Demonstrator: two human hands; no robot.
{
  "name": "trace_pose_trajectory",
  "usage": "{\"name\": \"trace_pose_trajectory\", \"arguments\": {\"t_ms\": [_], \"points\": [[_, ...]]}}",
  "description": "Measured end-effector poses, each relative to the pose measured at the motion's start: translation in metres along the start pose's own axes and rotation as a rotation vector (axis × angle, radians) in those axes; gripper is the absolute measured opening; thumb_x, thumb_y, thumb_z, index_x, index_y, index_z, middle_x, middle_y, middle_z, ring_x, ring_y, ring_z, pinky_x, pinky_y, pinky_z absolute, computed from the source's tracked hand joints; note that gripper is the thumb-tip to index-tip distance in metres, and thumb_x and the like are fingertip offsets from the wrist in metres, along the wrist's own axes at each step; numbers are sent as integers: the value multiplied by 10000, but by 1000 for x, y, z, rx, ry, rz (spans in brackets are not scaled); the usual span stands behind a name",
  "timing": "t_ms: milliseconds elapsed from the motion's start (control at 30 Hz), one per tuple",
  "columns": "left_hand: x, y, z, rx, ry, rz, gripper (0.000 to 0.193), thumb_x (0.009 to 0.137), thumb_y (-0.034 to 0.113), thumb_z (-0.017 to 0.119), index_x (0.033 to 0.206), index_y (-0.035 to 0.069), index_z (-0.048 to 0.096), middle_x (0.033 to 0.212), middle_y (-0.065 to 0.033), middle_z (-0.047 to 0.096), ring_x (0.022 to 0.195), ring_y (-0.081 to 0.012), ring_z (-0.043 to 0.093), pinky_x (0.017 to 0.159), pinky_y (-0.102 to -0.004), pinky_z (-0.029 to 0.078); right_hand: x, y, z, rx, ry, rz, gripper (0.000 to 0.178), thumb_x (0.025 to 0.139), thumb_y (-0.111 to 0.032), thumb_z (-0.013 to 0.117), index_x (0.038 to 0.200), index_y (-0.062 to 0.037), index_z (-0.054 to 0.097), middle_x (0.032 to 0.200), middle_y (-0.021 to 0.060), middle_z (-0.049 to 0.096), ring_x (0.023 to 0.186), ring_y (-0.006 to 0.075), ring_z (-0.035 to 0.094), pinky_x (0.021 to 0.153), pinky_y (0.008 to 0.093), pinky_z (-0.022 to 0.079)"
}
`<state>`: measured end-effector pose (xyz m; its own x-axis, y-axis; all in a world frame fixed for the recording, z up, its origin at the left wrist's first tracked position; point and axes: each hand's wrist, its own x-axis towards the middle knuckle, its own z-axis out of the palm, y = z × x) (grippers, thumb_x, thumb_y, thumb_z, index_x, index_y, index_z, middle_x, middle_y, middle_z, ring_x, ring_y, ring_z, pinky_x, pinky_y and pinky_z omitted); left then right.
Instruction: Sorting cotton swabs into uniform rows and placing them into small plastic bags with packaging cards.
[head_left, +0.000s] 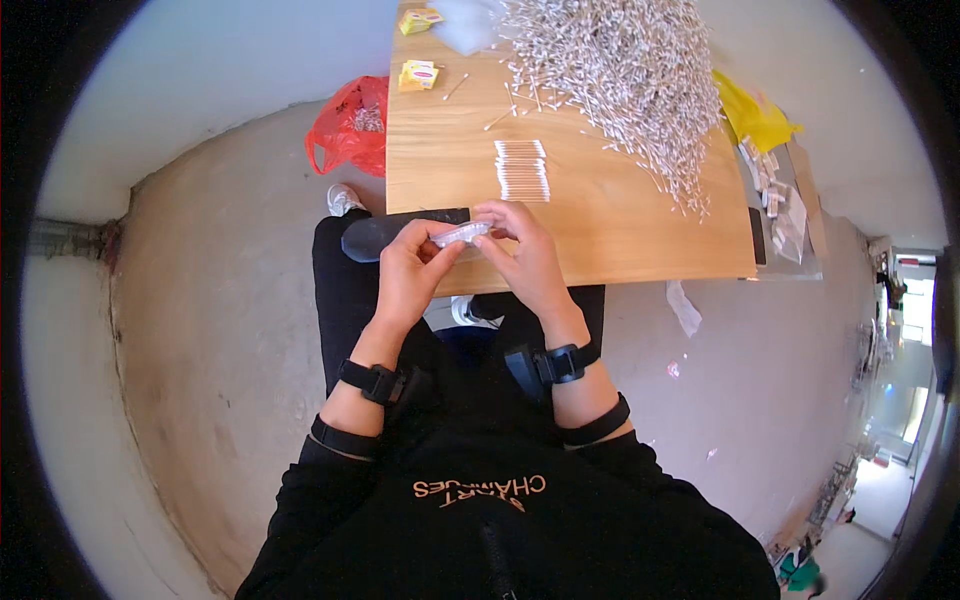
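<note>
My left hand (pixel 408 272) and my right hand (pixel 530 262) meet over the table's near edge. Between their fingertips is a small clear plastic packet (pixel 462 234) with something whitish in it, too small to make out. Each hand pinches one end of it. Just beyond my hands, a neat row of cotton swabs (pixel 522 171) lies side by side on the wooden table (pixel 640 245). A large loose heap of cotton swabs (pixel 625 80) covers the far right of the tabletop. Beside my left hand, a dark, rounded, elongated object (pixel 385 232) sits at the table's edge.
Yellow small boxes (pixel 418 75) lie at the far left, near clear plastic (pixel 466 25). A red plastic bag (pixel 345 130) hangs off the left side. To the right are a yellow bag (pixel 752 112), several white packs (pixel 765 178) and a black flat object (pixel 757 237).
</note>
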<state>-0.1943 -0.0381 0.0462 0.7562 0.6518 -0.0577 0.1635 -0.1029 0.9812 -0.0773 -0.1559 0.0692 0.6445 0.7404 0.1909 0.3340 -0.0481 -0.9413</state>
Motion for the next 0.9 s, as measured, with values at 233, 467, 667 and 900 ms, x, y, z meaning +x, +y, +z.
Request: {"name": "trace_pose_trajectory", "arguments": {"t_ms": [233,467,667,900], "points": [[-2,0,1,4,-9,85,153,828,82,712,957,10,675,774,-3,616,634,-40,509,577,-207,429,-1,17,-10,0,-73,-6,135,832,-44,655,961,-14,627,921,78,601,875,189,610,798,292,493],[-4,5,-14,23,5,100,128,842,84,701,952,21,686,769,5,627,652,-34,523,607,-197,431,-5,20,-10,75,-29,46,112,843,-23,655,951,-4,634,918,62,595,894,154,610,821,278,493],[-2,1,-17,8,-22,0,133,848,84,696,965,22,678,749,6,628,671,-29,523,623,-191,428,-3,21,-16,57,-84,32,98,846,-46,664,935,-10,642,927,59,587,887,152,601,816,276,488],[-1,3,-16,-46,-17,62,129,856,97,690,933,-4,666,841,-14,674,691,-39,544,648,-202,447,-2,19,-15,80,-76,26,86,845,-52,666,917,-12,640,914,57,578,878,150,592,808,271,484]]}}
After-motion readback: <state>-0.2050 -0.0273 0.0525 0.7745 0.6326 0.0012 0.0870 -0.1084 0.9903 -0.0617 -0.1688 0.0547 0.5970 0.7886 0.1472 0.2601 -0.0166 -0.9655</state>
